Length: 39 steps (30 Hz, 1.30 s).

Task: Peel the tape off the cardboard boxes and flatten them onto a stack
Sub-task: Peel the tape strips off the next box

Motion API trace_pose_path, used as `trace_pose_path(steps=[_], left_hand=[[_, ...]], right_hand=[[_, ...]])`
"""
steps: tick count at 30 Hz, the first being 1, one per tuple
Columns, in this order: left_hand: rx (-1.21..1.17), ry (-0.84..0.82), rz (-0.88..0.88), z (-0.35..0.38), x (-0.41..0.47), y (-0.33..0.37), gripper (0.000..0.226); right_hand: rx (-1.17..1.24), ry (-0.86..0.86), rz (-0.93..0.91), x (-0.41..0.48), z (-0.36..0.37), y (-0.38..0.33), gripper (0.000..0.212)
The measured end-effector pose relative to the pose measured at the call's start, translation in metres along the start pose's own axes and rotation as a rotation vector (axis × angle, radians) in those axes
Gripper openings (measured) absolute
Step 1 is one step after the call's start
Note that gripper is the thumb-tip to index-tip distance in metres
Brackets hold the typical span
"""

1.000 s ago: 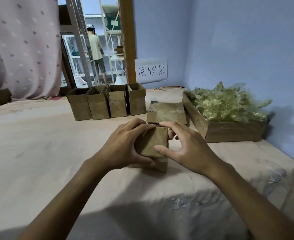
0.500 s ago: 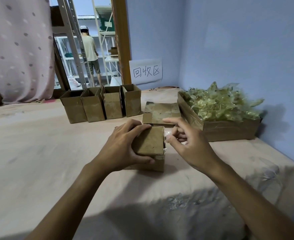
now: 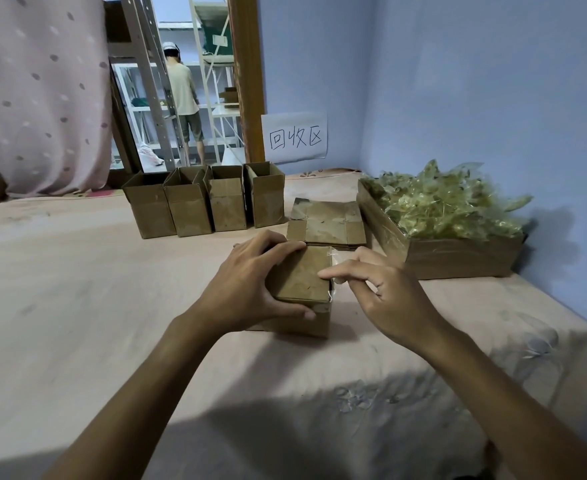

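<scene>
Left hand: the left hand (image 3: 247, 289) gripped the small cardboard box (image 3: 300, 275) from its left side, fingers over the top, thumb on the near face.
Right hand: the right hand (image 3: 392, 299) had curled fingers and pinched a strip of clear tape (image 3: 335, 259) at the box's right top edge.
Box: it stood upright on the pink sheet (image 3: 94, 289), between the 2 hands.
Stack: the flattened boxes (image 3: 326, 225) lay just beyond the hands.
Waiting boxes: 4 open boxes (image 3: 228, 202) stood in a row beyond the left hand.
Waste: a large carton (image 3: 458, 258) with crumpled tape (image 3: 441, 199) stood beyond the right hand.
</scene>
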<state>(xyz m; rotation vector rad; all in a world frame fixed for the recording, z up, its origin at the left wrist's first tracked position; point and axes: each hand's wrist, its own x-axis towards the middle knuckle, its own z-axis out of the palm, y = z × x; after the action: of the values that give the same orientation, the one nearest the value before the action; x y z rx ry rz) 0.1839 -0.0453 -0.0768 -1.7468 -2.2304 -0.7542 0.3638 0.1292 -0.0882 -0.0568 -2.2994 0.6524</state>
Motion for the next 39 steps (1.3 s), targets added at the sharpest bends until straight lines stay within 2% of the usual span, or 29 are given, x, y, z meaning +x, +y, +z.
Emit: trace_pose_path(steps=[12, 17, 24, 39], left_hand=[[-0.024, 0.012, -0.033, 0.005, 0.004, -0.004, 0.106], [-0.037, 0.016, -0.040, 0.006, 0.007, -0.006, 0.107], [-0.085, 0.006, -0.062, 0.006, 0.008, -0.010, 0.110], [-0.123, 0.015, -0.053, 0.007, 0.009, -0.012, 0.110]], right_hand=[[-0.172, -0.035, -0.061, -0.016, -0.003, -0.014, 0.021], [-0.110, -0.071, 0.007, -0.012, -0.004, -0.013, 0.013], [0.108, -0.183, 0.165, -0.001, -0.006, -0.021, 0.012], [0.217, -0.230, 0.113, 0.002, -0.011, -0.020, 0.015]])
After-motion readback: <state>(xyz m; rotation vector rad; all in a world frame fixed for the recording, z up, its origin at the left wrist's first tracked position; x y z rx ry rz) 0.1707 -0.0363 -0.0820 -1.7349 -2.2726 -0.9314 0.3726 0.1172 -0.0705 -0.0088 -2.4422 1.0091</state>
